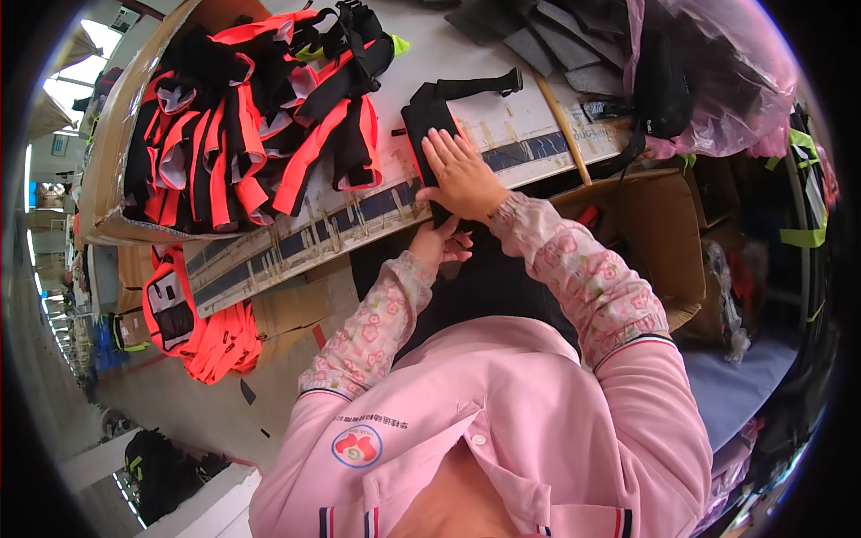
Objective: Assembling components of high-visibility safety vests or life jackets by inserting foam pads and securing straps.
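A flat black strap piece with orange edging (429, 117) lies on the worktable near its front edge. Narrow black webbing (475, 86) runs from its far end to a small black buckle (512, 82). My right hand (462, 172) rests flat across the piece, fingers stretched out toward its far end. Just below, at the table edge, my left hand (434, 244) has its fingers curled in and closed on the strap's near end. The contact there is partly hidden.
A cardboard box (115, 170) on the left overflows with black and orange straps (238, 148). More orange pieces (215, 336) hang below the table. Grey foam sheets (565, 40), a wooden stick (563, 130) and a pink plastic bag (735, 81) lie to the right, above an open carton (650, 233).
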`<control>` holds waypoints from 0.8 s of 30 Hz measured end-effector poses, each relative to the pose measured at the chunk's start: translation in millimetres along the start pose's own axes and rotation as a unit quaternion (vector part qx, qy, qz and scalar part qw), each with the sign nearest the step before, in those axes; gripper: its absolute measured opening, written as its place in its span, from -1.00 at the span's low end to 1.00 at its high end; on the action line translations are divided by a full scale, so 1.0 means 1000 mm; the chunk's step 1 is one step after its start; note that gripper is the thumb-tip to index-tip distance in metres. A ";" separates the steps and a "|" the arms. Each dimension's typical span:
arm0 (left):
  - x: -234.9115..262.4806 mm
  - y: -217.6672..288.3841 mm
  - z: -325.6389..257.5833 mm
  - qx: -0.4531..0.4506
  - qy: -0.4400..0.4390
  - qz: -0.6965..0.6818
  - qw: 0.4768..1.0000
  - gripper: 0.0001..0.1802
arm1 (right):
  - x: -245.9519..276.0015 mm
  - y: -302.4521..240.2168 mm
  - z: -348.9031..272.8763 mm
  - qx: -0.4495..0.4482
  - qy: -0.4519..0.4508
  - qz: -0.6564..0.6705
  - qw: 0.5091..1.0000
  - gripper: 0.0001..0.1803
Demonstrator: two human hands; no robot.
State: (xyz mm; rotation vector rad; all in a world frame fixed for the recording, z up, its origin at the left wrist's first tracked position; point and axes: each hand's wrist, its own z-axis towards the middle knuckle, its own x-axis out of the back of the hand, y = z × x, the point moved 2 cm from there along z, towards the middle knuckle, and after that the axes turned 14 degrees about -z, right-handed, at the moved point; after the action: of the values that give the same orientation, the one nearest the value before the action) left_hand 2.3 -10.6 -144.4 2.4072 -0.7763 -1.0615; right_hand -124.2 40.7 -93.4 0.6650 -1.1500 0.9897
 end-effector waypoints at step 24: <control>-0.040 0.014 -0.025 0.005 -0.058 -0.051 0.997 -0.76 | 0.063 -0.006 -0.079 -0.024 0.096 0.061 0.993 -0.58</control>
State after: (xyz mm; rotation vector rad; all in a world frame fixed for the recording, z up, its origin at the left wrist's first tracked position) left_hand -5.9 7.4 -99.1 2.4350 -0.7037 -1.2506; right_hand -78.9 124.1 -56.8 0.4537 -1.0503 1.1013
